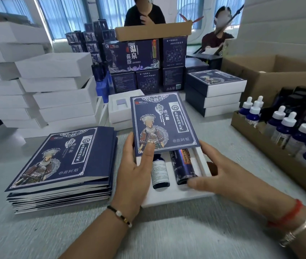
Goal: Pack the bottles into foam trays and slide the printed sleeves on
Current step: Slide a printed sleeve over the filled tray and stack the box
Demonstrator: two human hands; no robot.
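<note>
Sleeve (pixel 162 124) is held half over foam tray (pixel 176 197), pinched by left hand (pixel 135 171); right hand (pixel 217 171) lies spread, bracing; pushing fully home seems next.

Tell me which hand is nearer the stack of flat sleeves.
Left. The left hand holds the near left side of the half-sleeved tray, just right of the stack. The right hand is on the tray's far side, farther away.

Bright, even daylight came thru rear windows (pixel 62 15), soft shadows, mild glare on foil print, wide-angle bending at edges, slight blur bottom right.
</note>
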